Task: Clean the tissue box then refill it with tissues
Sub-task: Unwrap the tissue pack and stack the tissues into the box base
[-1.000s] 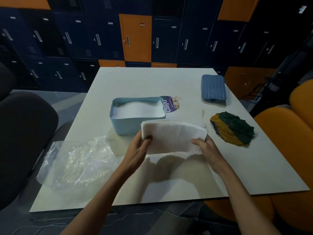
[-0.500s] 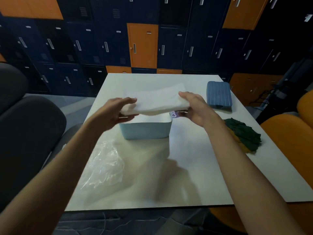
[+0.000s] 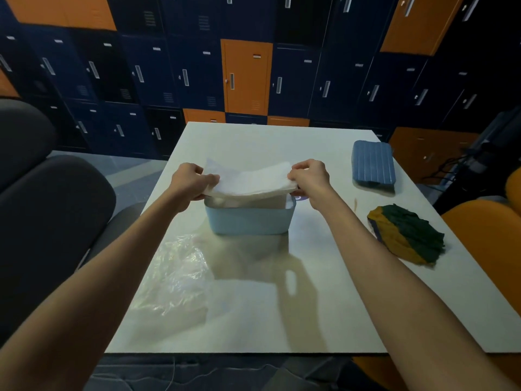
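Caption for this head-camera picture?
Left hand and right hand hold a tissue stack over the open blue tissue box on a table.

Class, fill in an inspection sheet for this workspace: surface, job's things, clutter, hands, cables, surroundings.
Surface: white table, partly bare.
Job's things: light blue tissue box, open-topped; tissue stack held over its opening; green-yellow cloth at right.
Clutter: clear plastic wrapper front left; blue ribbed lid far right.
Hands: left hand and right hand each pinch one end of the stack.
Cables: dark cables beyond the table's right edge.
Surroundings: blue and orange lockers behind; dark chair left, orange chair right.
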### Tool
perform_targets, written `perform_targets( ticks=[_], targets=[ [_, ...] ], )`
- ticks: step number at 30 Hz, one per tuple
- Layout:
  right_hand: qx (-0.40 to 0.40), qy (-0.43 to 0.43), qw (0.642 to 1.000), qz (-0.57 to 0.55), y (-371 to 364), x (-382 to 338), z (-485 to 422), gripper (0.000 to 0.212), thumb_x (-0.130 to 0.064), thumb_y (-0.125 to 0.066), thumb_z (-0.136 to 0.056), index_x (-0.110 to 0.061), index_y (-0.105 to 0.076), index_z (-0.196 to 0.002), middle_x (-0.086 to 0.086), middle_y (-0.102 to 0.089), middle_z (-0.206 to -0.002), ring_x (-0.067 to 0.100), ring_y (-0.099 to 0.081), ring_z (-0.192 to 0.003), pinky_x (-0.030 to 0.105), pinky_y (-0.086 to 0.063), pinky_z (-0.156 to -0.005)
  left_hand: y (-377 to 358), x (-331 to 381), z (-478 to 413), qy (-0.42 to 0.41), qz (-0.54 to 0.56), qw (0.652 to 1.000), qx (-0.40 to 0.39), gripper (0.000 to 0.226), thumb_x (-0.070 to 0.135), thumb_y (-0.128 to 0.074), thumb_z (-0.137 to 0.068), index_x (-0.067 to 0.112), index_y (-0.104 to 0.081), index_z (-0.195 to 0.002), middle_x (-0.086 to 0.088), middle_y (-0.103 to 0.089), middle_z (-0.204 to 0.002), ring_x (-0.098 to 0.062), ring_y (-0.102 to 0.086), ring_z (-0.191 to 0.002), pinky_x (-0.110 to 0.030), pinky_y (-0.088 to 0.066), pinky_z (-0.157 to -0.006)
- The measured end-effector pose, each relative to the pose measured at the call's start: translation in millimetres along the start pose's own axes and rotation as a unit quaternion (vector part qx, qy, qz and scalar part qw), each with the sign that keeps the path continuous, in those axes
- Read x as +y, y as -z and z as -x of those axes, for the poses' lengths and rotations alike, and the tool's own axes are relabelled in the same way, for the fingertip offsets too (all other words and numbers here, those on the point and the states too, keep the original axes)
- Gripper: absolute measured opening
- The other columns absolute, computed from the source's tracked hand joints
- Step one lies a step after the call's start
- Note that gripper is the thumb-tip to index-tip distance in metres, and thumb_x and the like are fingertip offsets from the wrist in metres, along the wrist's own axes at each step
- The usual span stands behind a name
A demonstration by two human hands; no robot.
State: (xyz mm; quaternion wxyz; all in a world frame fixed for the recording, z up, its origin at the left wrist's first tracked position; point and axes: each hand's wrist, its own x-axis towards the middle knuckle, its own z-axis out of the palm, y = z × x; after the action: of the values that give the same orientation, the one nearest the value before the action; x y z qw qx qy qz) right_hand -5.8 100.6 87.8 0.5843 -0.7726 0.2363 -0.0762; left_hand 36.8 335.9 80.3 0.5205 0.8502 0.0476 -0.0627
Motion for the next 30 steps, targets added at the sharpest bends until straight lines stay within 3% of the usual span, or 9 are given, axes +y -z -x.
perform_targets(
  ticks=[6, 8, 12, 14, 17, 19, 23, 27, 30],
  targets=[
    [0.032, 0.035, 0.995, 0.089, -0.5, 22.0, -2.0, 0.02, -0.001, -0.055, -0.082, -0.004, -0.06, -0.101, 0.004, -0.06, -0.109, 0.022, -0.057, -0.09, 0.039, -0.057, -0.072, -7.2, -18.7, 4.4, -0.022, -0.13, 0.991, 0.026, 0.043, 0.037, -0.075, -0.08, 0.01, -0.059, -0.111, -0.01, -0.065, -0.103, -0.03, -0.062, -0.094, -0.046, -0.054, -0.085],
    [0.035, 0.055, 0.991, 0.115, -1.4, 25.4, -2.8, 0.02, -0.002, -0.056, -0.082, -0.002, -0.06, -0.102, 0.005, -0.062, -0.115, 0.022, -0.057, -0.094, 0.04, -0.056, -0.08, -11.1, -19.5, 6.1, -0.042, -0.192, 0.98, 0.035, 0.045, 0.041, -0.071, -0.082, 0.011, -0.059, -0.113, -0.01, -0.066, -0.108, -0.032, -0.061, -0.097, -0.044, -0.053, -0.084],
    [0.03, 0.102, 0.96, 0.259, 0.1, 23.3, -6.7, 0.024, -0.001, -0.056, -0.083, -0.002, -0.057, -0.107, 0.011, -0.058, -0.116, 0.021, -0.049, -0.09, 0.034, -0.05, -0.079, -14.6, -15.0, 4.6, -0.076, -0.313, 0.945, 0.061, 0.058, 0.047, -0.068, -0.085, 0.014, -0.051, -0.13, -0.017, -0.05, -0.128, -0.036, -0.048, -0.118, -0.045, -0.04, -0.094],
    [0.024, 0.141, 0.936, 0.321, 2.2, 20.3, -7.4, 0.029, -0.003, -0.057, -0.084, -0.008, -0.055, -0.113, 0.014, -0.052, -0.117, 0.025, -0.05, -0.094, 0.034, -0.049, -0.078, -6.6, -15.5, -3.4, -0.086, -0.312, 0.946, 0.025, 0.062, 0.052, -0.061, -0.089, 0.028, -0.04, -0.142, -0.018, -0.042, -0.135, -0.037, -0.043, -0.126, -0.052, -0.037, -0.102],
    [-0.015, 0.193, 0.896, 0.399, 3.1, 15.5, -6.7, 0.037, -0.015, -0.059, -0.089, -0.023, -0.054, -0.125, 0.011, -0.042, -0.124, 0.031, -0.044, -0.112, 0.038, -0.043, -0.092, 11.9, -17.5, -15.1, -0.074, -0.333, 0.937, -0.069, 0.051, 0.051, -0.054, -0.093, 0.046, -0.039, -0.142, -0.017, -0.035, -0.138, -0.037, -0.035, -0.13, -0.057, -0.032, -0.109],
    [-0.047, 0.177, 0.878, 0.443, 2.5, 14.0, -5.5, 0.042, -0.023, -0.06, -0.089, -0.03, -0.053, -0.13, 0.009, -0.039, -0.126, 0.033, -0.038, -0.115, 0.041, -0.036, -0.095, 16.9, -17.0, -16.3, -0.052, -0.354, 0.928, -0.108, 0.049, 0.048, -0.054, -0.095, 0.048, -0.04, -0.141, -0.016, -0.031, -0.141, -0.037, -0.031, -0.131, -0.054, -0.028, -0.113],
    [-0.103, 0.097, 0.866, 0.479, -1.3, 23.8, -7.4, 0.048, -0.037, -0.06, -0.088, -0.043, -0.049, -0.134, 0.01, -0.036, -0.133, 0.038, -0.035, -0.118, 0.046, -0.032, -0.097, 11.4, -16.8, -12.1, -0.04, -0.397, 0.91, -0.108, 0.05, 0.049, -0.055, -0.094, 0.049, -0.04, -0.141, -0.015, -0.027, -0.145, -0.039, -0.025, -0.134, -0.052, -0.023, -0.115],
    [-0.111, 0.051, 0.868, 0.482, -2.8, 33.6, -12.2, 0.048, -0.046, -0.058, -0.088, -0.051, -0.043, -0.134, 0.009, -0.028, -0.147, 0.039, -0.033, -0.123, 0.05, -0.029, -0.099, 4.2, -17.7, -13.5, -0.01, -0.418, 0.903, -0.099, 0.053, 0.053, -0.058, -0.091, 0.05, -0.041, -0.141, -0.015, -0.021, -0.151, -0.043, -0.019, -0.139, -0.058, -0.024, -0.113],
    [-0.108, 0.038, 0.872, 0.475, -2.7, 34.8, -17.0, 0.049, -0.048, -0.061, -0.086, -0.053, -0.044, -0.132, 0.008, -0.03, -0.145, 0.038, -0.036, -0.123, 0.051, -0.032, -0.101, -1.0, -16.0, -15.2, -0.001, -0.434, 0.897, -0.085, 0.055, 0.053, -0.063, -0.088, 0.051, -0.042, -0.139, -0.015, -0.017, -0.154, -0.043, -0.015, -0.142, -0.063, -0.024, -0.11]
  ],
)
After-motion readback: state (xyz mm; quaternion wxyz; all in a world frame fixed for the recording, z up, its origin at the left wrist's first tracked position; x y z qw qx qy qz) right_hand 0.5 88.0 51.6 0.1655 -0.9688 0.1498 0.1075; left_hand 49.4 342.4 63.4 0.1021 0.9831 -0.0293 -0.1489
